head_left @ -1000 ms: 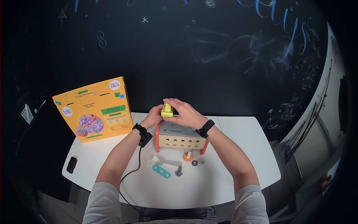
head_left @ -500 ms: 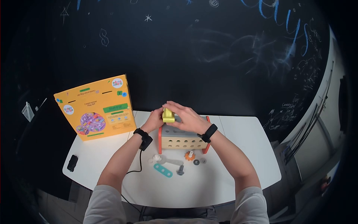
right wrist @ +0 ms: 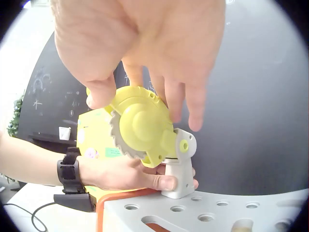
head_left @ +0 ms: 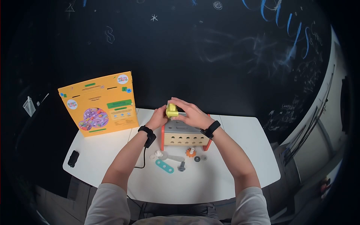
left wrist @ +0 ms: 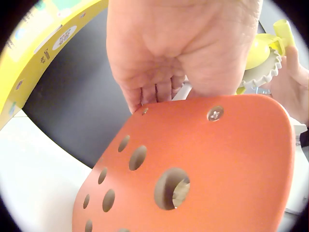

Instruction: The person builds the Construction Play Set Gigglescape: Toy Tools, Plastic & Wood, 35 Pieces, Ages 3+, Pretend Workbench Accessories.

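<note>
A yellow toy circular saw (right wrist: pixel 142 123) with a grey toothed blade stands on a white bracket (right wrist: pixel 178 176) at the left end of the grey perforated bench top (right wrist: pixel 241 205). My right hand (right wrist: pixel 145 48) grips the saw's upper part, thumb on one side and fingers on the other. My left hand (right wrist: pixel 130 175) holds the white bracket low down, close to the bench top. In the left wrist view my left hand (left wrist: pixel 178 48) reaches over the bench's orange side panel (left wrist: pixel 231 159), its fingertips partly hidden.
A yellow box (head_left: pixel 99 103) stands at the back left. In front of the bench lie a grey wrench (head_left: pixel 173 158), a teal strip (head_left: pixel 164 166), a grey bolt (head_left: pixel 181 166), an orange gear (head_left: pixel 191 152) and small rings. A black object (head_left: pixel 73 159) lies at the far left.
The head view has shifted slightly. The saw first tipped lower toward the bench, then came up a little, with both hands staying around it and its bracket.
</note>
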`<state>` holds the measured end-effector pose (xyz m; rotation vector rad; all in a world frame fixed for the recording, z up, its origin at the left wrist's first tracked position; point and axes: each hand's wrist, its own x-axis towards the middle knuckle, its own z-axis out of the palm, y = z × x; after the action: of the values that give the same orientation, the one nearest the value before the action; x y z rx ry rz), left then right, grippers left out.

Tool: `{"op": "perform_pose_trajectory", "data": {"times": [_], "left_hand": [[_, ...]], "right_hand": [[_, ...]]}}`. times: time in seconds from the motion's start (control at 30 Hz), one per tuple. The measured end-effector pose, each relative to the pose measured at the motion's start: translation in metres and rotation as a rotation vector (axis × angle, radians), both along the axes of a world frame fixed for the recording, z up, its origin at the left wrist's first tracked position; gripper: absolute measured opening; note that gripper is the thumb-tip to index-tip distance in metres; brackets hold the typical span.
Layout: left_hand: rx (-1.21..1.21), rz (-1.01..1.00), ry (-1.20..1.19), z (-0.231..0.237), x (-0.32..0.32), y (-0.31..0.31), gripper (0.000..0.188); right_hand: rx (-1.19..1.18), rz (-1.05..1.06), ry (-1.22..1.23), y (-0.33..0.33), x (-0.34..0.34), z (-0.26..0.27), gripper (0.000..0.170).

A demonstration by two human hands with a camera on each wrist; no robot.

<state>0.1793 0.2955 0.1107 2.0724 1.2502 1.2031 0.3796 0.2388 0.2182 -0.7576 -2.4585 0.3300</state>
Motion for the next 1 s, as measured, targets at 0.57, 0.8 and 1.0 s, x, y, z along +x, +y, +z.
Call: {"op": "perform_pose_trajectory", "data": {"times": [0.57, 0.8, 1.0], "left_hand": [[0.003, -0.019, 0.015, -0.003, -0.001, -0.001, 0.030], [0.036, 0.014, 0.092, 0.003, 0.002, -0.006, 0.025], [0.065, 0.073, 0.104, 0.004, 0.006, -0.010, 0.026]], "right_hand": [[-0.292, -0.448, -0.524, 0.018, 0.098, -0.060, 0.119], [-0.119, -0.481, -0.401, 0.013, 0.104, -0.075, 0.097], [-0.129, -0.500, -0.355, 0.002, 0.104, -0.072, 0.080]]}}
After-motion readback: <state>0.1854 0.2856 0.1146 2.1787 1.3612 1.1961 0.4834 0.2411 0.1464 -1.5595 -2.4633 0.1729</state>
